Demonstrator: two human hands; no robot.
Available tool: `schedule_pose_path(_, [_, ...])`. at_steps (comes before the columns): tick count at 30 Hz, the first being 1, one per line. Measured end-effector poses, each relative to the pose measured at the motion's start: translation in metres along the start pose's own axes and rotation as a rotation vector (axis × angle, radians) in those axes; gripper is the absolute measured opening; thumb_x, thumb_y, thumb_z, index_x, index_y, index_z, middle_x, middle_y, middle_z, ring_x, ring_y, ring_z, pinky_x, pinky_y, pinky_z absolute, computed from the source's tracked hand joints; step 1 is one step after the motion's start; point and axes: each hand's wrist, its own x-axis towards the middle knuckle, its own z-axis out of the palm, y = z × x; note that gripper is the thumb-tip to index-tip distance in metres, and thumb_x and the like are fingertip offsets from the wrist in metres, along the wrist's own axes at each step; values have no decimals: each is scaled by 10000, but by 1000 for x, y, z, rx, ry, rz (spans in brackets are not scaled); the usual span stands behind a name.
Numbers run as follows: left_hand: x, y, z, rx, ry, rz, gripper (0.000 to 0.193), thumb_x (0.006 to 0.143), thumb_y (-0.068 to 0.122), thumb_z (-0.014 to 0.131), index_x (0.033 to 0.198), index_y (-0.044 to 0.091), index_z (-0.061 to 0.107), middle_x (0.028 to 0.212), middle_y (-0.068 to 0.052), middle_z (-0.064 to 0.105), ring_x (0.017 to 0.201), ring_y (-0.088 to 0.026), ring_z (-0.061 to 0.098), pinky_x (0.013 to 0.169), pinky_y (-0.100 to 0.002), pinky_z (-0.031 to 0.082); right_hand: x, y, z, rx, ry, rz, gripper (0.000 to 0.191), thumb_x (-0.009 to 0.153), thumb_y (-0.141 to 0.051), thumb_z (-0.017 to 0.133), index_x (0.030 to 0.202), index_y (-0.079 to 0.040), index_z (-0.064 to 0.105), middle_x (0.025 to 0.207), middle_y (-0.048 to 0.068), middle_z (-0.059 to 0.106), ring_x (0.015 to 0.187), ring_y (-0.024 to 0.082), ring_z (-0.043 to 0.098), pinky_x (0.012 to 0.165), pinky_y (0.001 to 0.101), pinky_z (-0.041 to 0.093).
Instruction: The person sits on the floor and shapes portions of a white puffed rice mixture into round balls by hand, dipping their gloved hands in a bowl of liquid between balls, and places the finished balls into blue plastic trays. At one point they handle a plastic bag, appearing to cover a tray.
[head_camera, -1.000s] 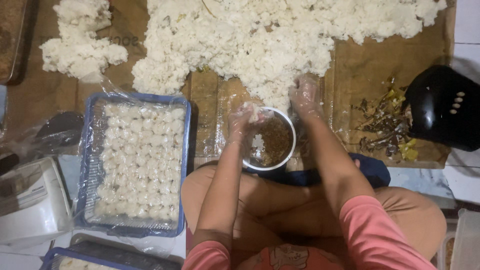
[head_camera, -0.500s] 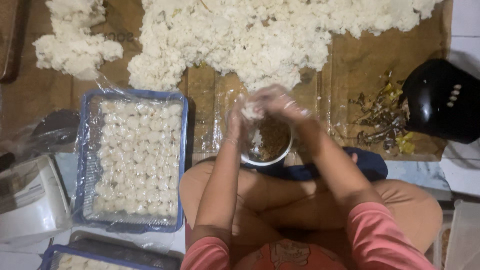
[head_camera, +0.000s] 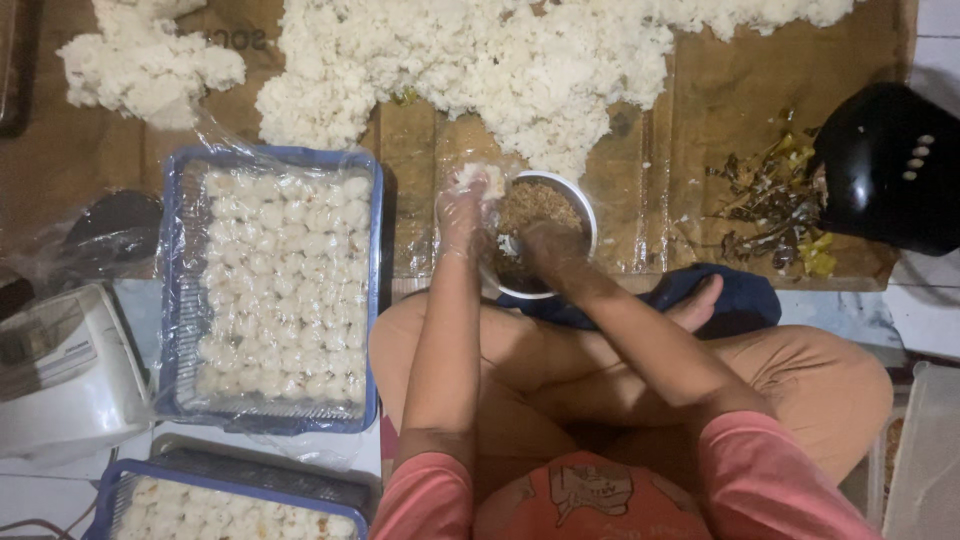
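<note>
The right hand (head_camera: 545, 245) dropped from above the bowl (head_camera: 585, 205) into its brown filling, while the left hand (head_camera: 462, 212) shifted left, cupping a rice lump (head_camera: 472, 180)

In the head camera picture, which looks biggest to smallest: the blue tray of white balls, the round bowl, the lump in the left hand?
1. Blue tray, plainly largest.
2. Round bowl.
3. White lump in the left hand, smallest.

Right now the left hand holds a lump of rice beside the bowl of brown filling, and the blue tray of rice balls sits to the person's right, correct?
Not quite. The head view shows the blue tray of rice balls on the person's left, not right. The rest stands: the left hand holds a lump of rice beside the bowl of brown filling.
</note>
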Motion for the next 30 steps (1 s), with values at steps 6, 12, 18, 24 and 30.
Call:
schedule_pose_path(6, [7,-10,-1,118,67,-163,292,923,26,711,1185,-51,605,1040,-147,718,869,-247,724,689,-382,630,5,-29,-1,62,-4,-24,226,874,-154,644,1015,-8,745,1008,213,716,890,376,724,737,525,582])
schedule_pose_path(12, [6,-24,-4,-74,-35,-73,270,903,64,640,1158,-25,634,975,-139,677,788,-227,681,600,-342,546,-12,-10,-60,-189,145,-141,191,818,-130,651,933,-34,769,924,181,724,849,314,698,767,432,567])
schedule_pose_path(18, [-25,1,28,-35,42,-264,363,956,280,574,1072,-46,683,904,-157,691,679,-225,683,564,-385,588,-32,-6,-94,1231,447,68,156,925,-113,660,995,-1,743,882,149,719,776,240,680,671,342,564])
schedule_pose_path(24, [-49,32,42,457,-117,11,302,917,122,713,1072,-133,760,987,-217,711,815,-238,667,676,-367,561,-3,-4,-81,442,807,-353,245,748,-78,710,962,35,748,899,196,700,863,308,664,750,418,541])
schedule_pose_path(30, [-68,52,55,-117,-130,-137,398,846,11,550,1226,24,669,1032,-124,712,885,-235,712,734,-347,634,-6,13,-74,1083,555,102,206,946,-107,635,1094,-30,755,1034,105,733,949,212,691,856,340,563])
